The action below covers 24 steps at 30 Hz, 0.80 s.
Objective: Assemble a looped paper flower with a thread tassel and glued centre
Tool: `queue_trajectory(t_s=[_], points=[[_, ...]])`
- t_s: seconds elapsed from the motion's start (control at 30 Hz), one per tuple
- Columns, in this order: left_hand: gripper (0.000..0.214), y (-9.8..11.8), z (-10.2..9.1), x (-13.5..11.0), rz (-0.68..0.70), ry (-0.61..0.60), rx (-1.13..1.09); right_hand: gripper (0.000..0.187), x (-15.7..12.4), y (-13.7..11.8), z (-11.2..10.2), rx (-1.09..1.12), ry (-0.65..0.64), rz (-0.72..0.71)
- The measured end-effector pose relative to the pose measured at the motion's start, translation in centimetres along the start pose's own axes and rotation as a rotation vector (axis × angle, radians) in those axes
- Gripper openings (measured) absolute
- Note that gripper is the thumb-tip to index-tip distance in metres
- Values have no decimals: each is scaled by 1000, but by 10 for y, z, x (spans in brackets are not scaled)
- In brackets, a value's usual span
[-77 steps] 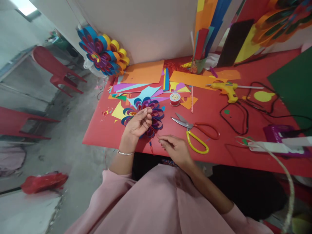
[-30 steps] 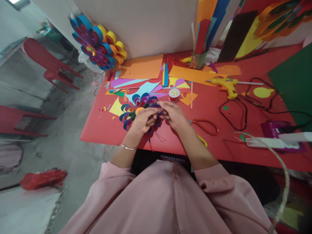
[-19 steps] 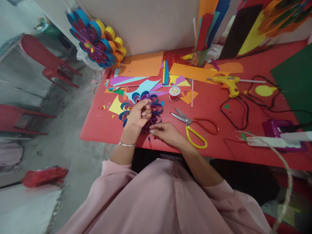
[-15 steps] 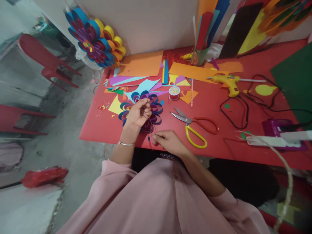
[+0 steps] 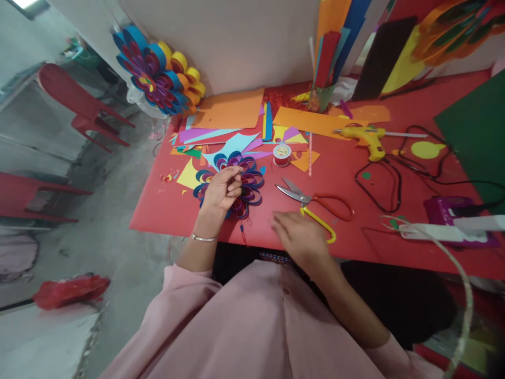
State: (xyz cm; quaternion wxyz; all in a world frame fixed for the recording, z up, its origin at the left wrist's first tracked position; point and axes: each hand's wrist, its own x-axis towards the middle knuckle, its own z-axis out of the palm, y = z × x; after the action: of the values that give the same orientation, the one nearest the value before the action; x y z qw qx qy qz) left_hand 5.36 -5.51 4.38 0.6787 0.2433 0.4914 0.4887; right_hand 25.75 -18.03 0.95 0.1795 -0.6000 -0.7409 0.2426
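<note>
My left hand is raised over a paper flower of looped blue, purple and red strips. Its fingers are pinched on a thin red thread, of which only parts show. Below the flower, near the table's front edge, lies a small dark blue piece with red thread. My right hand, slightly blurred, is open with fingers stretched out and holds nothing visible. It covers part of the yellow handle of the scissors, which lie with blades parted. A red thread spool stands behind them.
Coloured paper scraps and orange sheets lie at the back of the red table. A yellow glue gun with its cord and a white power strip are at right. Finished paper flowers hang at back left.
My right hand has let go of the red thread and moved right, to the scissors' yellow handle. My left hand stays over the flower, still pinched. The view has shifted slightly.
</note>
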Motion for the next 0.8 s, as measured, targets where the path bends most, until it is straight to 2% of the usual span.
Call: queue_trajectory(t_s=[0.07, 0.13, 0.23, 0.4, 0.57, 0.67, 0.73, 0.8], points=[[11, -2, -2, 0, 57, 5, 43, 39, -5, 18, -11, -262, 135, 100], [16, -6, -3, -1, 92, 14, 76, 43, -9, 34, -17, -414, 170, 161], [19, -12, -1, -3, 127, 24, 113, 45, -14, 47, -20, -489, 151, 177], [19, -16, 4, -7, 172, 20, 165, 50, -11, 49, -24, -524, 110, 227], [23, -15, 4, -9, 169, 50, 176, 50, -5, 54, -34, -435, 45, 251], [25, -16, 4, -9, 163, 63, 173, 59, -8, 59, -34, -341, 66, 302], [25, -17, 3, -8, 163, 57, 170, 66, -12, 60, -32, -211, 82, 318], [25, -19, 3, -7, 162, 52, 166, 70, -15, 57, -29, 20, 91, 333]])
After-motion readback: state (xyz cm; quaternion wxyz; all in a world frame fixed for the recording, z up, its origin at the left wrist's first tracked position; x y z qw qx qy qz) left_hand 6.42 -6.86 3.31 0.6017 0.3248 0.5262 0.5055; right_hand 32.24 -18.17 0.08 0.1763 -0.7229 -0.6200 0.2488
